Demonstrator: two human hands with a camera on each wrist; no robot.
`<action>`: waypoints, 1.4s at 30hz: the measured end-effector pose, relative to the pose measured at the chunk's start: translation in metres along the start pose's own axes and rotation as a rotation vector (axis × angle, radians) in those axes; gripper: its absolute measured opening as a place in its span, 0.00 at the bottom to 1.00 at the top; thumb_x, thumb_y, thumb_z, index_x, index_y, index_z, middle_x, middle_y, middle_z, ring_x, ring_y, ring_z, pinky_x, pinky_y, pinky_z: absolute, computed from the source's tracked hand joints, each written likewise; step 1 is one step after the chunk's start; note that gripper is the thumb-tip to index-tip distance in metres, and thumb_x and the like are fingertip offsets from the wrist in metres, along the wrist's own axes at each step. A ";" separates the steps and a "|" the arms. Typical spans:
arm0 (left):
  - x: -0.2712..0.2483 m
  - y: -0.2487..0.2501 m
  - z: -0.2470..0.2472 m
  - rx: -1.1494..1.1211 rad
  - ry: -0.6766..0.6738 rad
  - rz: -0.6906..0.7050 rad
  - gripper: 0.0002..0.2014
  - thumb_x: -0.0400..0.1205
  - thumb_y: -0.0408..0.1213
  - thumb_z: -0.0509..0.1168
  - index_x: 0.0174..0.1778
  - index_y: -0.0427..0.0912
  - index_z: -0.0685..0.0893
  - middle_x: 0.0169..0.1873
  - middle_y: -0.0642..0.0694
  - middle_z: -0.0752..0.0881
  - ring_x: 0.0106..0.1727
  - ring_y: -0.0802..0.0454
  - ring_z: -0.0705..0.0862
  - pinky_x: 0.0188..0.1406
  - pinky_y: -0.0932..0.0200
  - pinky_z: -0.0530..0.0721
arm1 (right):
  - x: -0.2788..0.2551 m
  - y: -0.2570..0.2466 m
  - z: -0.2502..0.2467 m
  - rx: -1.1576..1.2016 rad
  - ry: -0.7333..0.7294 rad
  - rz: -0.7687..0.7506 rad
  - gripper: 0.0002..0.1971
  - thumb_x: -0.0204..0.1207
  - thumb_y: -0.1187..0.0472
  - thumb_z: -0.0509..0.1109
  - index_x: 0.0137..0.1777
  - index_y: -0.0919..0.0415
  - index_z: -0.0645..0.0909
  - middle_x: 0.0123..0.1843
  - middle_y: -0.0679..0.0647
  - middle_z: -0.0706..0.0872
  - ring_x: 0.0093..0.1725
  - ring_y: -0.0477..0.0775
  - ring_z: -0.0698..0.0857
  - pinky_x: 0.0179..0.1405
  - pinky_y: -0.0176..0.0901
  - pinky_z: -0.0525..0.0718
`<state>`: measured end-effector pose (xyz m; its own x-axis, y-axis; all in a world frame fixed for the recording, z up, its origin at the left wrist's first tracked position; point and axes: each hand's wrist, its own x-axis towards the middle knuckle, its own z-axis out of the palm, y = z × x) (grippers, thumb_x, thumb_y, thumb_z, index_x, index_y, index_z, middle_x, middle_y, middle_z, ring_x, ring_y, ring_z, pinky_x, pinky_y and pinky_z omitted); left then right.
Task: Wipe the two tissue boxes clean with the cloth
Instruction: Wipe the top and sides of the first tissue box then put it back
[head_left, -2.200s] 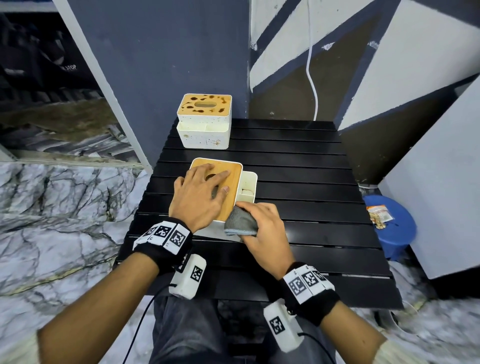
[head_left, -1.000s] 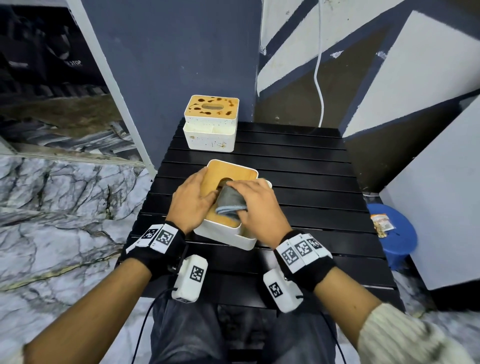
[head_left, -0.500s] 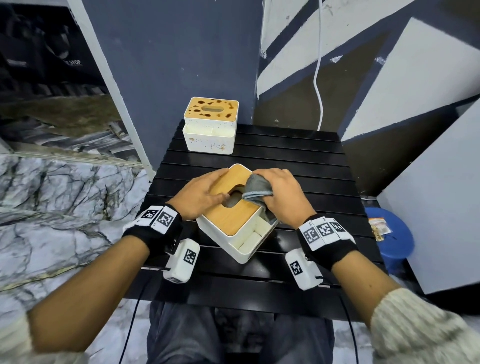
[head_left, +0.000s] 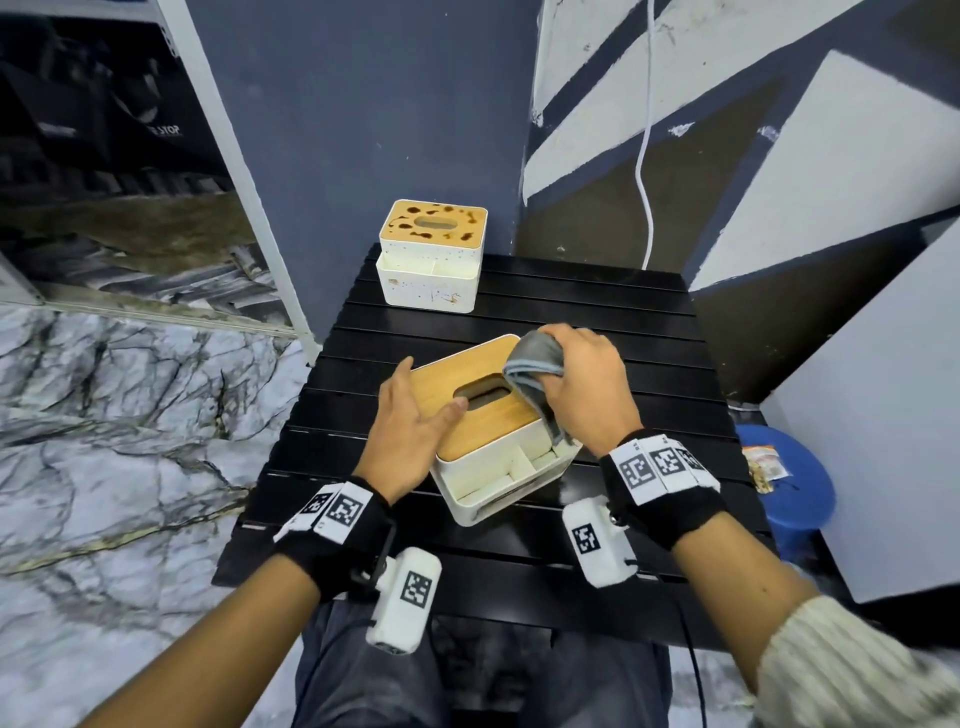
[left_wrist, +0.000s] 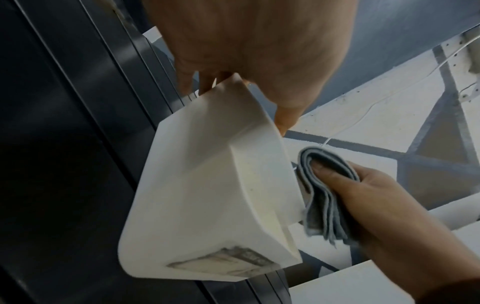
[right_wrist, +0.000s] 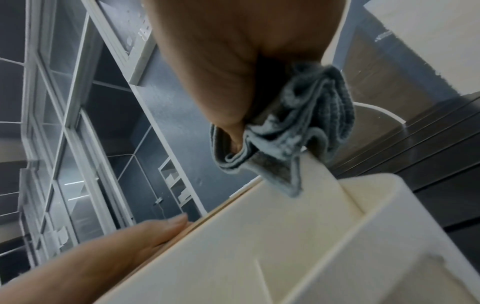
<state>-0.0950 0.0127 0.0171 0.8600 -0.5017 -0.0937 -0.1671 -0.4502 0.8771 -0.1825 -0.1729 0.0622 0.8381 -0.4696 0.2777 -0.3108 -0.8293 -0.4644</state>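
Observation:
The near tissue box, white with a clean wooden lid, sits turned at an angle on the black slatted table, its open side compartments toward me. My left hand grips its left edge, thumb on the lid. My right hand holds a folded grey cloth against the box's far right side. In the left wrist view the cloth lies along the white wall of the box. The far tissue box stands at the table's back left, its lid stained brown.
A dark blue wall rises right behind the far box. A white cable hangs down the painted wall at the back. A blue stool with a packet on it stands right of the table, beside a white panel.
The near box has been turned so its compartments face me. My right hand moved the cloth from the lid to the box's far right side. My left hand shifted to the left edge.

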 end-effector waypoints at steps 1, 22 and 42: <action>0.001 0.000 0.001 -0.012 -0.007 0.003 0.44 0.83 0.54 0.68 0.89 0.48 0.49 0.85 0.45 0.59 0.83 0.48 0.65 0.76 0.57 0.64 | 0.006 -0.001 -0.001 0.010 0.020 0.005 0.20 0.75 0.64 0.69 0.67 0.58 0.78 0.58 0.58 0.83 0.56 0.59 0.77 0.52 0.41 0.72; 0.012 -0.004 -0.003 -0.004 -0.046 0.032 0.37 0.83 0.46 0.71 0.84 0.48 0.59 0.72 0.47 0.66 0.66 0.55 0.72 0.63 0.60 0.68 | 0.025 -0.041 0.042 0.021 -0.238 -0.315 0.25 0.69 0.67 0.70 0.69 0.57 0.79 0.64 0.56 0.85 0.59 0.60 0.77 0.62 0.55 0.75; -0.016 -0.007 -0.015 0.202 -0.117 0.302 0.45 0.77 0.60 0.72 0.87 0.60 0.56 0.86 0.60 0.49 0.87 0.58 0.52 0.86 0.51 0.55 | -0.056 0.076 -0.036 0.062 -0.152 0.159 0.18 0.70 0.65 0.76 0.60 0.57 0.84 0.52 0.56 0.90 0.51 0.55 0.87 0.47 0.27 0.74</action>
<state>-0.1003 0.0355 0.0192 0.6989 -0.7094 0.0914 -0.5060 -0.4001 0.7641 -0.2697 -0.2204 0.0418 0.8400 -0.5382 0.0691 -0.4204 -0.7260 -0.5442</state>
